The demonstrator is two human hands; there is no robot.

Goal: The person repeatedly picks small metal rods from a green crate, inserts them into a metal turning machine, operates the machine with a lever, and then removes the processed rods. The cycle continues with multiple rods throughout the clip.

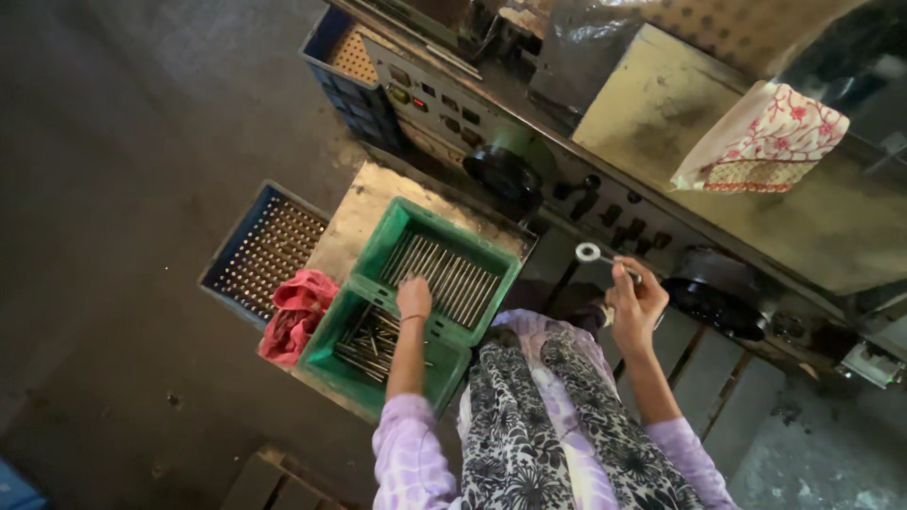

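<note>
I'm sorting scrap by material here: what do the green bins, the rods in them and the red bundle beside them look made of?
The green bins look like moulded plastic: even colour, thick ribbed rims. The rods look like bare metal, thin, straight and grey with a dull shine, probably steel. The red bundle looks like soft cloth, crumpled into folds.

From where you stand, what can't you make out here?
Head view only:
- Left hand: fingertips hidden behind its own back, over the green crates; grip unclear.
- Right hand: the ringed metal piece is too small to identify.
- Machine panel: buttons too small.
- Blue crate: partly hidden by a red cloth.
</note>
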